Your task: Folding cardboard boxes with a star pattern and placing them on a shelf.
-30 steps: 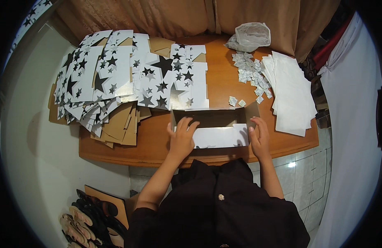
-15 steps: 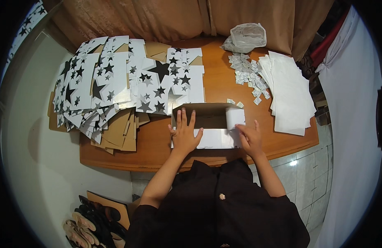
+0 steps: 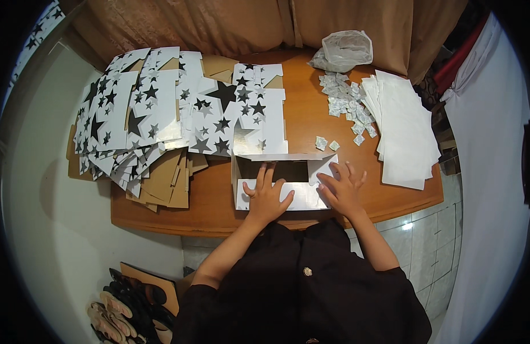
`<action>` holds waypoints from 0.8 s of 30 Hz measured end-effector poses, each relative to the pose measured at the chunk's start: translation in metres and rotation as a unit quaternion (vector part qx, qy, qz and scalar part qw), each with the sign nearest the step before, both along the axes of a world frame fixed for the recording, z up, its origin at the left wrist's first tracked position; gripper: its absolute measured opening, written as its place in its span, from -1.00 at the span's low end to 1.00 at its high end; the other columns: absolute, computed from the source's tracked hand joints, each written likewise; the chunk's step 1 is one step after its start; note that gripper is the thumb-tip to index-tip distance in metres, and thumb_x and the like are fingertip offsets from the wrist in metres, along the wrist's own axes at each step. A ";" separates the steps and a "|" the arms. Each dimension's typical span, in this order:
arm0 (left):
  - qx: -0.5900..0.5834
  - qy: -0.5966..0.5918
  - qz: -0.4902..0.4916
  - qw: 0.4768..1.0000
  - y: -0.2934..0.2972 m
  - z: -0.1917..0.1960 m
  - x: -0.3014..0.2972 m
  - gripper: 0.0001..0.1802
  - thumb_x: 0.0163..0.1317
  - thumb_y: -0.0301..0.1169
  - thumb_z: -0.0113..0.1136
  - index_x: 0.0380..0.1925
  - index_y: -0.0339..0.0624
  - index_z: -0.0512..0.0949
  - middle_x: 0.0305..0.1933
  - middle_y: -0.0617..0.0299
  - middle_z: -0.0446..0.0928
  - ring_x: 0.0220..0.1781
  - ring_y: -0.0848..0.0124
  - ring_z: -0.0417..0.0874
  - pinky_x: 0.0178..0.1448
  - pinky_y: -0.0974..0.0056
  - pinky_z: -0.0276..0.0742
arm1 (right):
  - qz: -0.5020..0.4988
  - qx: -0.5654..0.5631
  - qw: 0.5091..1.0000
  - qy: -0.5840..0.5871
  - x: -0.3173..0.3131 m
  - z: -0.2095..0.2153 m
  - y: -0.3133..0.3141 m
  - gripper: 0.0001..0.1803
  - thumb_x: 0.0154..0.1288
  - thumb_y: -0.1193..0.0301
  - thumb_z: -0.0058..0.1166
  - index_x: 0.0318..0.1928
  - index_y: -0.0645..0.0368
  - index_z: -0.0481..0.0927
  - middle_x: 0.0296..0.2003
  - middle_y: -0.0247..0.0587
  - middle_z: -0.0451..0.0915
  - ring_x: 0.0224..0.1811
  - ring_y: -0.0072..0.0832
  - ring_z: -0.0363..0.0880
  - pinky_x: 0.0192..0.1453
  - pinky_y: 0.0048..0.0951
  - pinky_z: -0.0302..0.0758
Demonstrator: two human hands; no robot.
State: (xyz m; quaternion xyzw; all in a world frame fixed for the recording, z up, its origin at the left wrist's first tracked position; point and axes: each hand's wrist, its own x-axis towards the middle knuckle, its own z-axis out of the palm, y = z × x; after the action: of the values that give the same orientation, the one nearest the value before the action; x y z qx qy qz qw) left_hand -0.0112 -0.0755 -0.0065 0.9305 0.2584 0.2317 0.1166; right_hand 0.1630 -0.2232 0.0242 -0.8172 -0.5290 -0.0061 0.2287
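A white cardboard box [image 3: 302, 196] with a brown inside stands at the table's front edge, its top open. My left hand [image 3: 266, 196] lies over the front left of the box, fingers spread and reaching to the opening. At the right end, my right hand [image 3: 344, 189] rests with parted fingers on a white end flap, folded partly over the opening. The long back flap rises along the far side. Neither hand grips anything.
Flat star-printed cardboard pieces [image 3: 156, 109] are piled at the left. Small clear-white packets [image 3: 345, 100] lie at the back right, two near the box. Beside them are white paper sheets [image 3: 405, 135] and a clear plastic bag [image 3: 346, 50]. Shoes [image 3: 127, 309] sit on the floor at lower left.
The right end flap has gone from standing up to leaning inward under my right hand. My left hand has slid right and nearer me, and the back flap appears tilted more inward.
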 end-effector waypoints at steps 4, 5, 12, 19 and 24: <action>0.037 -0.010 0.015 0.999 0.000 0.000 0.005 -0.61 0.06 0.01 0.16 -0.32 -0.05 0.59 0.33 0.11 0.24 0.45 0.23 0.01 0.28 -0.29 -0.61 | -0.015 -0.014 0.999 -0.046 0.002 -0.006 0.002 -0.71 0.24 0.07 0.00 -0.07 -0.29 0.64 0.18 -0.29 0.37 0.40 -0.14 0.00 0.27 0.36 -0.57; 0.037 -0.010 0.014 0.999 0.000 -0.001 0.004 -0.61 0.06 0.01 0.16 -0.32 -0.05 0.59 0.33 0.11 0.24 0.45 0.23 0.01 0.28 -0.29 -0.61 | -0.016 -0.014 0.999 -0.046 0.002 -0.009 0.002 -0.71 0.24 0.07 0.00 -0.07 -0.29 0.64 0.18 -0.29 0.37 0.40 -0.14 0.00 0.27 0.36 -0.57; 0.146 -0.049 0.012 0.988 0.003 -0.004 -0.001 -0.62 0.01 0.03 0.20 -0.30 0.04 0.59 0.30 0.17 0.27 0.42 0.26 0.07 0.34 -0.16 -0.65 | -0.026 0.011 0.999 -0.025 -0.003 -0.003 0.008 -0.74 0.24 0.15 0.02 -0.10 -0.21 0.65 0.13 -0.27 0.40 0.35 -0.15 0.06 0.30 0.27 -0.49; 0.121 -0.350 0.113 0.922 0.016 0.017 -0.030 -0.61 0.11 -0.21 0.13 -0.05 -0.04 0.50 0.18 0.12 0.35 0.25 0.19 0.24 0.37 -0.07 -0.22 | -0.050 0.166 0.982 0.076 0.008 0.004 0.020 -0.79 0.20 0.33 0.03 -0.18 0.08 0.61 0.00 -0.34 0.48 0.19 -0.22 0.21 0.25 0.11 -0.13; -0.116 -0.241 0.094 0.959 0.048 0.009 -0.066 -0.65 0.18 -0.37 0.03 0.00 -0.13 0.49 0.09 0.09 0.46 0.16 0.19 0.40 0.31 -0.01 0.07 | -0.078 0.063 0.994 0.042 0.003 -0.010 0.037 -0.63 0.22 0.29 -0.01 0.04 0.04 0.50 0.06 -0.33 0.45 0.27 -0.17 0.15 0.27 0.25 -0.19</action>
State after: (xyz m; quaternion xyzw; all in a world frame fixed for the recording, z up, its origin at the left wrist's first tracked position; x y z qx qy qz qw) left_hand -0.0775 -0.0271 0.0028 0.7988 0.3342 0.4270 0.2605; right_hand 0.1663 -0.1867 0.0142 -0.8393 -0.4525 -0.0230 0.3006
